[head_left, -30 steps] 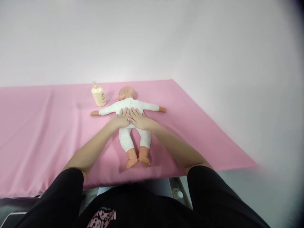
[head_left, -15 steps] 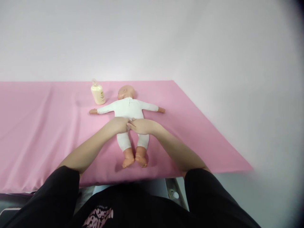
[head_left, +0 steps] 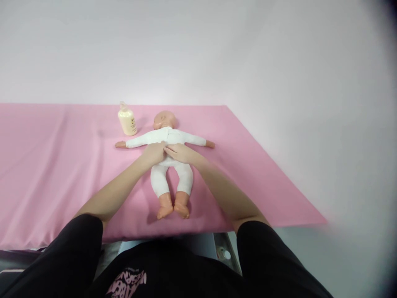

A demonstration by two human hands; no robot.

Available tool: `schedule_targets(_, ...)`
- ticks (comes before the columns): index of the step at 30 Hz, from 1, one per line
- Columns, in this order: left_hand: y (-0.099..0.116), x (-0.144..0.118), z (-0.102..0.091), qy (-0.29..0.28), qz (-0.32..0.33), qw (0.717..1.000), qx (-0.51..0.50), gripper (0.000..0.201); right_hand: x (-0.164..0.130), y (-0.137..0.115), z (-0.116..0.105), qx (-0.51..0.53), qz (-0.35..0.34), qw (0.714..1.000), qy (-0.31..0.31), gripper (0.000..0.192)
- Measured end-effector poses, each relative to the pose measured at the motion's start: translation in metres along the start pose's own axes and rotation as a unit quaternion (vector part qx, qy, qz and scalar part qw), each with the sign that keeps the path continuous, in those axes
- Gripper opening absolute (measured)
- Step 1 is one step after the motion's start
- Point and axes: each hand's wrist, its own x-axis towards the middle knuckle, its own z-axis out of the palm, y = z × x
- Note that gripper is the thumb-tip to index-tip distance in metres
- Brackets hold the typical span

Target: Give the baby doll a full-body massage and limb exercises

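A: Status of the hands. We have both hands on the doll (head_left: 167, 142), which lies face down on the pink sheet (head_left: 56, 165) with its arms spread to either side. Our left hand (head_left: 154, 152) rests palm down on the middle of the doll's back, on the white suit, fingers extended and laid flat, not curled around anything.

B: And the other hand?

A: Our right hand (head_left: 180, 153) lies just beside the left, also palm down on the back. Its fingers are straight and close together, flat on the fabric. The fingertips of the two hands meet, or nearly meet, over the centre of the back; we cannot tell whether they actually touch. Neither hand grips the doll; both only press or rest on it.

B: Position of the doll relative to our fingers?

A: The head lies just beyond the fingertips, farther from us. The doll's arms extend outward past the outer edges of both hands. The legs and bare feet run back from under the heels of our hands, between our forearms.

B: Other items?

A: A cream-coloured bottle (head_left: 127, 121) stands upright beyond our left fingertips, to the left of the doll's head, near it but apart. Its label is too small to read.
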Motion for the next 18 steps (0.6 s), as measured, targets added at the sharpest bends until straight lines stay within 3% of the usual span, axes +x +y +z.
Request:
schedule_targets(3, -0.006, 0.009, -0.002, -0.023, 0.003, 1.000, 0.000, 0.048, 0.016, 0.019, 0.021, -0.011, 0.016, 0.999, 0.031, 0.043)
schedule_targets(6, -0.011, 0.015, 0.001, -0.018, 0.010, 1.000, -0.008, 0.040, 0.029, 0.037, 0.037, -0.064, 0.001, 0.995, 0.077, 0.036)
schedule_targets(10, -0.015, 0.022, 0.014, 0.046, 0.000, 0.999, -0.016, 0.044, 0.040, 0.062, 0.045, -0.041, 0.010, 0.990, 0.133, 0.043)
schedule_targets(15, -0.032, 0.035, 0.037, 0.122, 0.043, 0.987, -0.092, 0.032, 0.051, 0.093, 0.050, -0.001, 0.061, 0.994, 0.095, 0.058)
schedule_targets(18, -0.045, 0.045, 0.054, 0.194, 0.058, 0.965, -0.164, 0.024, 0.057, 0.113, 0.054, 0.020, 0.077, 0.990, 0.119, 0.067)
